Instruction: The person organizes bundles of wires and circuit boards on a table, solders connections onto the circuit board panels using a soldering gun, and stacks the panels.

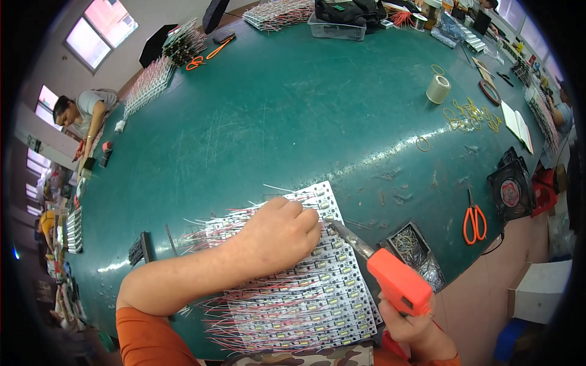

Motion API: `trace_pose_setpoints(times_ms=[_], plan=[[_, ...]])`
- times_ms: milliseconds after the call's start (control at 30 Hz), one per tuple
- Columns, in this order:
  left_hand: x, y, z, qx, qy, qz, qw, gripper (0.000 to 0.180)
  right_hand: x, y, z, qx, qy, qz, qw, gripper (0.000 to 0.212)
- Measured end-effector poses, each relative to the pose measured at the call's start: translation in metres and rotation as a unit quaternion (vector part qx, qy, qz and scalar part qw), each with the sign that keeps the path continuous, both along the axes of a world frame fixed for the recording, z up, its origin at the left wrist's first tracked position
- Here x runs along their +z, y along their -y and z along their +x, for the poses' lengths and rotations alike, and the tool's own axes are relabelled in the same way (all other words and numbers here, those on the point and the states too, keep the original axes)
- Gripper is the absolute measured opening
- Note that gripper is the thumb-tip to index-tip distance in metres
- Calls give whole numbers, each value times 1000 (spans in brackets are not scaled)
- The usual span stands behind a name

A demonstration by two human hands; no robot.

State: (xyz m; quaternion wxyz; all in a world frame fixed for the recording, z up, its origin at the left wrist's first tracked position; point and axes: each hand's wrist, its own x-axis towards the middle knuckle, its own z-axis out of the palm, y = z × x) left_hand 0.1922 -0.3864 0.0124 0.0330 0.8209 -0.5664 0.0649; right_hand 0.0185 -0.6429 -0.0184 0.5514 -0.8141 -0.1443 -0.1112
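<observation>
Left hand (284,232) lies curled, knuckles up, pressing on the panel of LED strip boards (305,287) with red and white leads; grip holds nothing I can see. Right hand (418,326) has its grip closed on the orange soldering gun (397,280), tip touching the panel just beside the left fingers. Panel lies on the green tabletop (274,122), near edge. Orange scissors (474,222) well to the right.

right hand (421,332) cut off by lower edge, soldering iron (390,274) tip hidden behind left hand (284,235)
</observation>
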Motion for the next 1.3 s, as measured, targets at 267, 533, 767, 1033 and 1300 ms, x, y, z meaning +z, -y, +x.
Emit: trace_pose_setpoints(times_ms=[267,533,767,1033,1300], plan=[[2,1,0,8,6,6,1000,10,-6,3,-4,-20,29,-16,999,62],[2,0,-1,18,1,16,1000,9,-1,1,0,-13,17,0,1000,62],[3,0,-1,9,10,7,1000,10,-3,-1,0,-12,26,25,999,61],[5,0,-1,6,-1,18,1000,11,-6,-1,-2,8,-14,21,1000,60],[5,1,0,7,6,28,1000,8,-7,1,-4,-3,26,3,1000,60]])
